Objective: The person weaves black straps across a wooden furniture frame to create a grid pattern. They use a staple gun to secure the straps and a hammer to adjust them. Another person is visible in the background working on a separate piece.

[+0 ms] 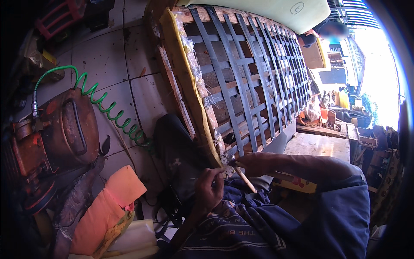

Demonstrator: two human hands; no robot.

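A wooden seat frame (174,91) leans across my lap, woven with dark webbing straps (224,77). Yellow foam edging (199,116) runs down its near side, with torn whitish stuffing (196,71) along it. At the lower corner of the frame, my left hand (210,188) is closed, thumb and fingers pinching at the end of the edging. Close beside it, my right hand (254,164) is closed around something dark that its fingers mostly hide. A thin pale wooden stick (246,179) slants down just below the right hand.
A rusty compressor (69,125) stands on the tiled floor at left, its green coiled hose (101,100) reaching toward my leg. Orange foam (103,211) lies at lower left. A wooden board (319,146) is at right. Another person (308,39) is beyond the frame, near a pale foam sheet (276,13).
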